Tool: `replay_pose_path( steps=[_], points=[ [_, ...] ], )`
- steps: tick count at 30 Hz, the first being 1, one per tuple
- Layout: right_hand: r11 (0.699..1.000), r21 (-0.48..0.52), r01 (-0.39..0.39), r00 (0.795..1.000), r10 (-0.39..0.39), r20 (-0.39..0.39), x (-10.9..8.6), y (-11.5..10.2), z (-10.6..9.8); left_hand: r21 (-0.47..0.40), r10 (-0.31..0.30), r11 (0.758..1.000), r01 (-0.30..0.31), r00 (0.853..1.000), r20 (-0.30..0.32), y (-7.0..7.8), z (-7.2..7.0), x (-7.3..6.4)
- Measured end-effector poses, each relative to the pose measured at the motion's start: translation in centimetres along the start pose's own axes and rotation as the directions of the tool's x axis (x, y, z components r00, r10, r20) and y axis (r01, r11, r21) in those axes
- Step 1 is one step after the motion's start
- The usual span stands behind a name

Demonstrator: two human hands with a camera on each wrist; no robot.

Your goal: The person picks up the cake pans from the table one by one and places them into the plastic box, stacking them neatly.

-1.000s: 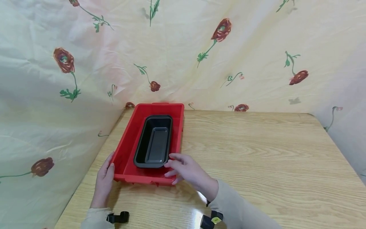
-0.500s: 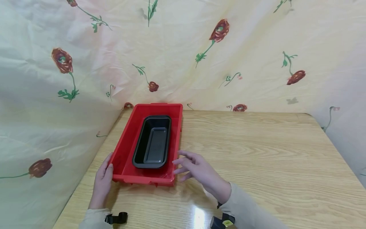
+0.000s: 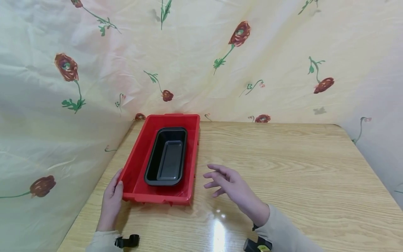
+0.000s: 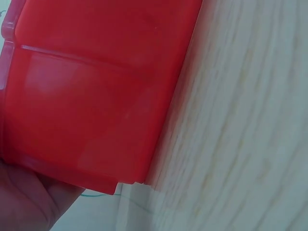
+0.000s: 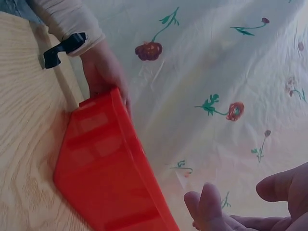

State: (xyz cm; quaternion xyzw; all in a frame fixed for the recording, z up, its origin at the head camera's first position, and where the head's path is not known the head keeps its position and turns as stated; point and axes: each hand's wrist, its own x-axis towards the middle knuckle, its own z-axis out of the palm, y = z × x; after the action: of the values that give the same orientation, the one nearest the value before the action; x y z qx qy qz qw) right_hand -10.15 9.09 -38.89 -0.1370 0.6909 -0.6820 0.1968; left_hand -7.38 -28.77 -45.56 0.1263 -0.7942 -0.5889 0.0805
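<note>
A red plastic tray [image 3: 135,175] with raised walls stands on the left of the table, and a dark loaf tin [image 3: 169,161] lies inside it. My left hand [image 3: 111,201] grips the tray's near left corner, thumb at the rim and fingers along the outer side. Seen from the left wrist, that hand [image 4: 29,199] holds the corner of the red wall [image 4: 91,106]. To the right of the tray, apart from it, my right hand [image 3: 236,187] hovers over the table with loosely spread fingers and holds nothing. The right wrist view shows its fingers [image 5: 210,207] beyond the tray wall [image 5: 110,163].
The wooden table [image 3: 283,168] stretches to the right of the tray. Flowered cloth [image 3: 201,63] hangs behind the table and along its left side, close to the tray's far end.
My right hand has left the tray's near right corner and moved right over the table. The left hand stays on its corner; tray and tin keep their place on the table.
</note>
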Motion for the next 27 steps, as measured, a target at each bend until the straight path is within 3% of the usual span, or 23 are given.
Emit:
replay_pose_path(
  steps=[6,15,22,27],
  points=[
    [1.000,-0.014,0.012,0.999,-0.013,-0.038,-0.6,0.5,-1.2,0.088,0.016,0.996,-0.015,1.000,-0.018,0.2,0.0,-0.1],
    [0.998,-0.052,0.028,0.994,-0.033,-0.103,-2.0,1.2,-3.6,0.301,0.082,0.952,-0.052,0.993,-0.087,0.9,0.4,-0.1],
    [0.997,-0.073,0.028,0.983,-0.041,-0.181,-3.1,1.8,-5.4,0.409,0.193,0.901,-0.143,0.978,-0.084,1.6,1.0,-0.2],
    [0.996,-0.083,0.041,0.970,-0.060,-0.236,-3.6,2.4,-6.7,0.476,0.294,0.853,-0.215,0.951,-0.097,2.4,1.6,-0.5]
  ],
)
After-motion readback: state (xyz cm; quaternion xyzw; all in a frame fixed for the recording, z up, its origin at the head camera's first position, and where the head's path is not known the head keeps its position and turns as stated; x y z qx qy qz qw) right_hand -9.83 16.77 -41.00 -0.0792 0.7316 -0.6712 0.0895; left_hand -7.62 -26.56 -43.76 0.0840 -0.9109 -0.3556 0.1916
